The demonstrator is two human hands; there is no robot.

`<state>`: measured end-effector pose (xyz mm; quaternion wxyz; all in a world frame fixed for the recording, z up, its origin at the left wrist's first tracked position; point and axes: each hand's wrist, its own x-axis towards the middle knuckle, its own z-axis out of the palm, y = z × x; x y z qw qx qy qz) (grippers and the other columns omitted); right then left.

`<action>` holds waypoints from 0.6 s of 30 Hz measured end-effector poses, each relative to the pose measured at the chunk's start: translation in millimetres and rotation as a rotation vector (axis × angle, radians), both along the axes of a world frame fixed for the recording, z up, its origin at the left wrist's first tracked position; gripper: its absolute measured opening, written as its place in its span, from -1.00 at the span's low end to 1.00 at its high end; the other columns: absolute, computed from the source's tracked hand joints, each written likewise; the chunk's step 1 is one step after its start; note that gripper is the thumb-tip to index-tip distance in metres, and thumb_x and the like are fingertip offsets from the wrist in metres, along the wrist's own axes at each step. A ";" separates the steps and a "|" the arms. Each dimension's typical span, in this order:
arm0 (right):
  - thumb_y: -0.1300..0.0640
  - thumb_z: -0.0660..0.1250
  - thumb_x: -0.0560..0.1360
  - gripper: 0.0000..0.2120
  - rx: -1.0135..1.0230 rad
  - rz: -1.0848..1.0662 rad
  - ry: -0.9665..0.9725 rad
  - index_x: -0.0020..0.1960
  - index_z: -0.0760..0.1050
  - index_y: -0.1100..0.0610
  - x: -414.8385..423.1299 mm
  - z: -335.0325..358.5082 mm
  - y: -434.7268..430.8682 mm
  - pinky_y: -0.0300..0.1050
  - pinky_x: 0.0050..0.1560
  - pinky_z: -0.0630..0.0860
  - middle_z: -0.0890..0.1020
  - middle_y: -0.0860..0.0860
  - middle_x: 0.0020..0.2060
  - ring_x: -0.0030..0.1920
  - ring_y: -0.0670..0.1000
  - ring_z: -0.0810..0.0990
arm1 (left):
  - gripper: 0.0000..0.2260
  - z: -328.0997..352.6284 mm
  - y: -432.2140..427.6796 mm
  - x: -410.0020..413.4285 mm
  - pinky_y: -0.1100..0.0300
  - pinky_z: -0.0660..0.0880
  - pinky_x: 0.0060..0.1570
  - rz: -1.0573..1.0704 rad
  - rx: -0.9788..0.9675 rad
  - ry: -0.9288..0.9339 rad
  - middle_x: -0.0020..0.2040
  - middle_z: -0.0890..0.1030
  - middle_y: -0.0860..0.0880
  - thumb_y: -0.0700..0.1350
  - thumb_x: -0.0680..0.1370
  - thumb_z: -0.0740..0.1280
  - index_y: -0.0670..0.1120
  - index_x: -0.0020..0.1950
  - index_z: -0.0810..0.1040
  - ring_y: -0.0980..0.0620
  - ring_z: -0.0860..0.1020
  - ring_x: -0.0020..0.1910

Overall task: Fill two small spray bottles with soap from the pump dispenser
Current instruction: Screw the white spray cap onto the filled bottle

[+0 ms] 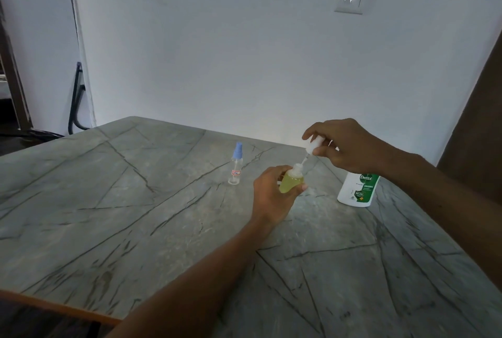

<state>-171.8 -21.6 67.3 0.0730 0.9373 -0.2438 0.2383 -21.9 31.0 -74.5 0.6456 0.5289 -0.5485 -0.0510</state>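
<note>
Right of centre, the left hand (271,193) is gripping a small clear bottle of yellow-green liquid (292,182), while the right hand (347,147) is pinching a white spray cap (316,144) just above its neck.

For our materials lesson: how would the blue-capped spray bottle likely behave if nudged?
The blue-capped spray bottle looks empty and clear, so probably light. Tall and narrow, it would likely tip easily, then roll on the smooth table.
</note>
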 end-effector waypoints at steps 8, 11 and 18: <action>0.26 0.43 0.46 -0.79 0.099 -0.017 0.130 0.08 0.59 0.10 20.8 -13.2 -11.3 -0.31 -0.15 0.43 0.59 -0.04 -0.12 -0.19 -0.16 0.50 | -0.67 0.6 1.0 -1.4 0.27 0.53 -0.07 -0.006 -0.004 0.002 -0.05 0.53 0.19 -0.02 0.36 0.54 -0.05 0.07 0.60 0.27 0.49 -0.13; 0.26 0.41 0.48 -0.79 0.112 -0.038 0.159 0.09 0.58 0.09 24.3 -17.5 -12.5 -0.36 -0.17 0.38 0.55 -0.07 -0.13 -0.17 -0.13 0.49 | -0.67 0.3 0.3 -0.7 0.30 0.51 -0.07 -0.011 0.001 0.007 -0.04 0.53 0.19 -0.02 0.37 0.54 -0.05 0.08 0.60 0.30 0.48 -0.13; 0.26 0.41 0.48 -0.80 0.137 -0.049 0.228 0.07 0.59 0.08 29.9 -17.6 -15.4 -0.15 -0.07 0.52 0.60 -0.05 -0.10 -0.13 -0.12 0.52 | -0.68 1.3 -0.5 -0.6 0.25 0.53 -0.07 -0.014 0.025 0.007 -0.05 0.54 0.16 0.00 0.37 0.54 -0.05 0.06 0.60 0.19 0.52 -0.10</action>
